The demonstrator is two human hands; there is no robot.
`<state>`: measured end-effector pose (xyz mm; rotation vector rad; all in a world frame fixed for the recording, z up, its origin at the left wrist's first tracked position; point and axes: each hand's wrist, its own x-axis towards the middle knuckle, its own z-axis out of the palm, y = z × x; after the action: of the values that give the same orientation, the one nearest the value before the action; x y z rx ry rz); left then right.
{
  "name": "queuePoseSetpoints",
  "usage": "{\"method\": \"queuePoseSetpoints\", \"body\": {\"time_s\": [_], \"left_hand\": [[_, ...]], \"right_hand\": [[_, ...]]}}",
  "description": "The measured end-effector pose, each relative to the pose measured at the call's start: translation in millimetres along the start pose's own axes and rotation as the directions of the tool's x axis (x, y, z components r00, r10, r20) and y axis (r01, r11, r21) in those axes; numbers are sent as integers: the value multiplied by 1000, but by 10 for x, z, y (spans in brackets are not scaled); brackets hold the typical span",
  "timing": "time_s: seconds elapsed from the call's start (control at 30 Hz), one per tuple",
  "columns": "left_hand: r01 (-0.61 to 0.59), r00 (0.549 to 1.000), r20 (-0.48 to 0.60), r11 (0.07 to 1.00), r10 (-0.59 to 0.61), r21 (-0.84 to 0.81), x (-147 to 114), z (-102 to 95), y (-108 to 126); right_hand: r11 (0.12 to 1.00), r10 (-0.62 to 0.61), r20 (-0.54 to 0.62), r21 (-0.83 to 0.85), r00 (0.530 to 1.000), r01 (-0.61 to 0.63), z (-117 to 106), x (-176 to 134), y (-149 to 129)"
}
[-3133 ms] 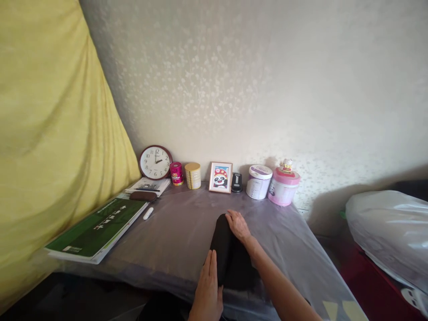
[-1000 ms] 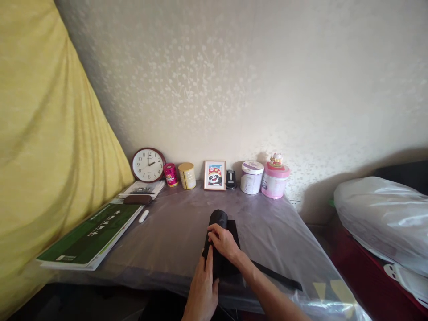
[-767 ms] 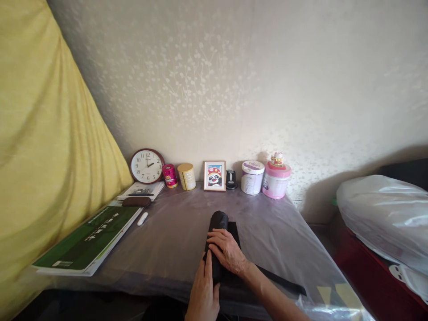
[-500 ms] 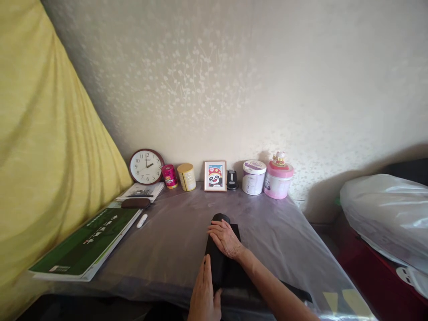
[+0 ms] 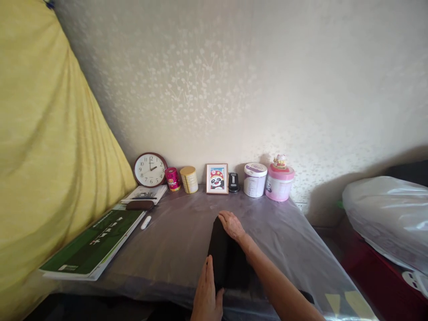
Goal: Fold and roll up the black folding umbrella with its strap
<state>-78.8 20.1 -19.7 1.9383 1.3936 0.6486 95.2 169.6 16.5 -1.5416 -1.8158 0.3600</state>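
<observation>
A black roll of what looks like fabric lies lengthwise on the table near its front edge. A flat black part spreads to its right, partly under my forearm. My right hand is curled over the far end of the roll. At the near end, my left hand grips it from the left, fingers along its side and thumb at the front. A dark strip end shows beyond my right forearm.
Along the wall stand a clock, a pink tin, a yellow tin, a picture frame, a black stand and two tubs. Green books and a white pen-like item lie left.
My right hand has slid from the roll's top to its far right end, uncovering more of the black surface. My left hand keeps its place at the near end. The view has shifted slightly.
</observation>
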Motion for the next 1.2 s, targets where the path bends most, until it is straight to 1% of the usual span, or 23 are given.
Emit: {"method": "queuePoseSetpoints", "body": {"time_s": [0.07,0.13,0.17,0.23,0.33,0.43,0.57,0.67,0.8,0.9,1.07,1.2], "left_hand": [[15,1000,-21,1000,-15,-15,0,10,17],[22,998,-50,999,-24,-38,-3,20,31],[21,998,-60,999,-24,-49,-5,23,36],[17,997,-70,998,-22,-66,-9,26,42],[10,997,-79,997,-17,-82,-11,22,45],[12,996,-82,996,-19,-93,-8,20,40],[3,993,-113,993,-16,-121,-4,23,18],[-1,991,-131,990,-17,-141,-1,26,6],[7,993,-115,990,-23,-144,-2,13,16],[18,993,-112,989,-35,-150,-8,0,30],[-6,993,-121,989,-11,-145,-5,3,32],[-17,990,-142,990,-3,-139,6,21,18]], "right_hand": [[990,138,-60,47,989,-136,-132,-73,106],[956,280,-85,116,956,-270,-277,-209,223],[932,340,-75,157,937,-326,-343,-294,272],[876,431,-16,248,902,-414,-443,-470,326],[787,498,103,364,861,-498,-505,-673,286],[725,508,189,433,841,-535,-508,-745,160],[702,451,286,471,845,-534,-491,-705,0],[732,438,278,441,855,-519,-457,-658,-61],[802,423,228,355,877,-480,-417,-615,-105],[832,412,215,307,885,-462,-425,-604,-151],[839,399,261,282,879,-465,-459,-604,-219],[835,388,302,286,871,-471,-431,-599,-215]]}}
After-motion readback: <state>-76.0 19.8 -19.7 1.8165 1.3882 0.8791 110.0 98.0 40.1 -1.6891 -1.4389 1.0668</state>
